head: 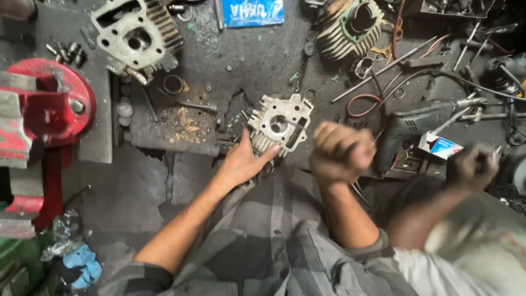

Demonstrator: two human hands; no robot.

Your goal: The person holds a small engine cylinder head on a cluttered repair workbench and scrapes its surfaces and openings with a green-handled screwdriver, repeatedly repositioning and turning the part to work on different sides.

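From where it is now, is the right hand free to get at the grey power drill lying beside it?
Probably yes: the right hand, clenched in a fist, sits just beside the drill with nothing between them. A co-worker's hand hovers past the drill's far side.

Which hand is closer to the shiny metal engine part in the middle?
Left. The left hand rests against the cylinder head, fingers touching its lower edge. The right hand, a closed fist, is off to its right, apart from it.

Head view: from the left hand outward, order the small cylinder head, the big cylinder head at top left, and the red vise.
1. Small cylinder head: under the left hand, whose fingers touch it.
2. Big cylinder head: up and left, across the bench.
3. Red vise: far left edge.
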